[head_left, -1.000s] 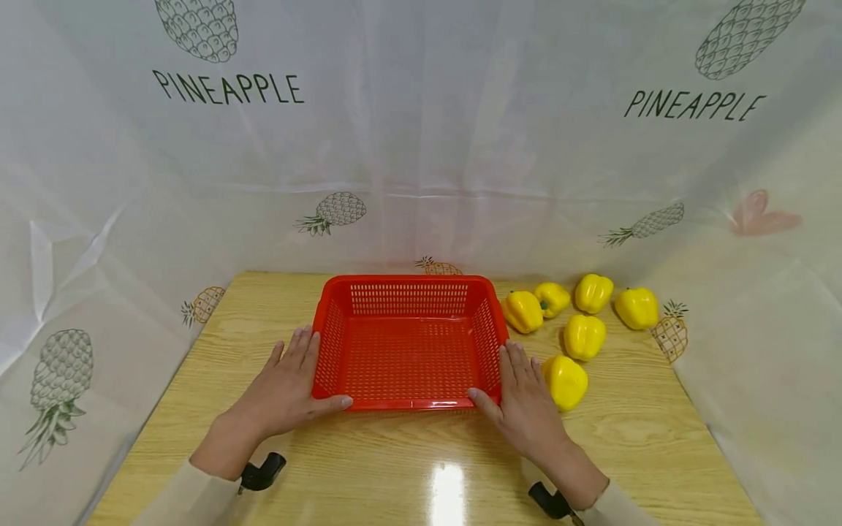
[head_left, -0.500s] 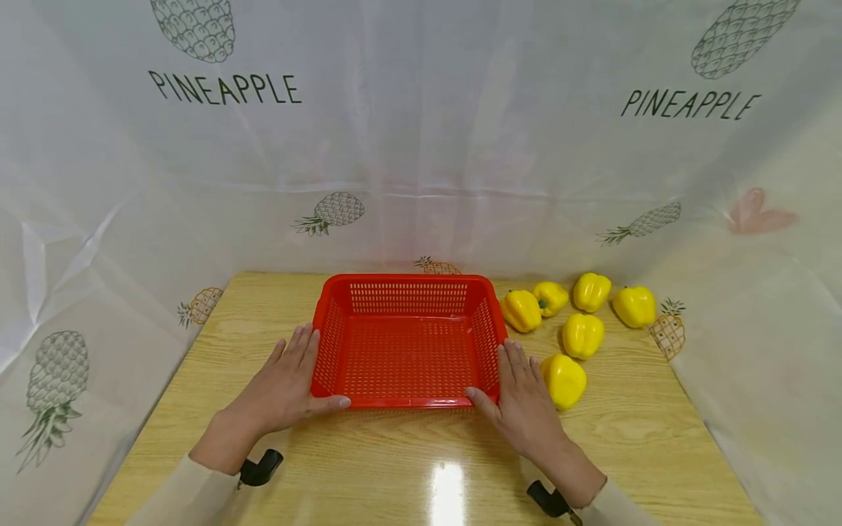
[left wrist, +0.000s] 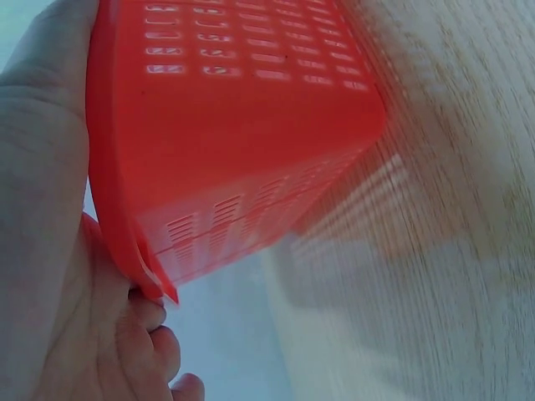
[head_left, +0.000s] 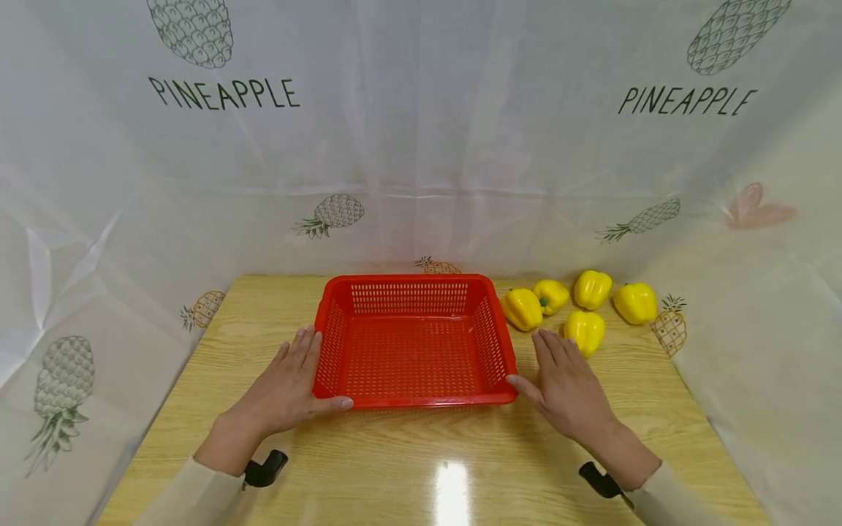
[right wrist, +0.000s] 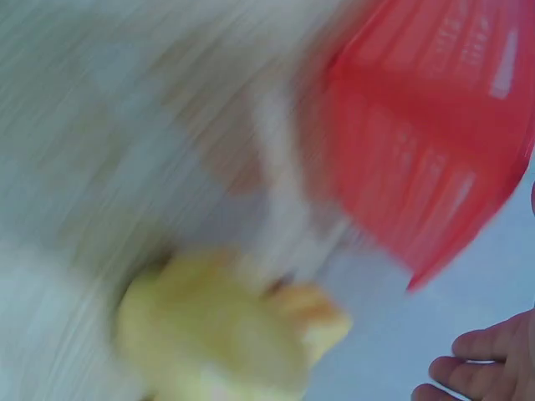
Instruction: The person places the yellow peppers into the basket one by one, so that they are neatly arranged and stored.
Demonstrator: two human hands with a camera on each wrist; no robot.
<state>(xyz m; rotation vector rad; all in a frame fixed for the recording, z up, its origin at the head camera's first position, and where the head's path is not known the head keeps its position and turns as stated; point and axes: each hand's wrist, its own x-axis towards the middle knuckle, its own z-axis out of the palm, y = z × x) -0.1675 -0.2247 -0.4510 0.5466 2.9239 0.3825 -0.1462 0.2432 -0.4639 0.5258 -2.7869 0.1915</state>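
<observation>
A red plastic basket (head_left: 413, 351) with perforated walls stands on the table and holds nothing. My left hand (head_left: 279, 387) rests at its front left corner, fingers straight along the side and thumb on the front rim. In the left wrist view, the basket's wall (left wrist: 242, 125) fills the middle. My right hand (head_left: 572, 391) is spread to the right of the basket, thumb tip right at the front right corner and the other fingers away from the wall. It covers the nearest yellow bell pepper in the head view; a blurred bell pepper (right wrist: 217, 326) shows in the right wrist view.
Several yellow bell peppers lie right of the basket, among them one bell pepper (head_left: 522, 309) close to its wall and another bell pepper (head_left: 636, 303) farthest right. The wooden table (head_left: 368, 467) backs onto a white curtain (head_left: 421, 146) printed with pineapples.
My right hand has moved right, off the basket's right side, and now hides the nearest bell pepper. My left hand and the basket have stayed put.
</observation>
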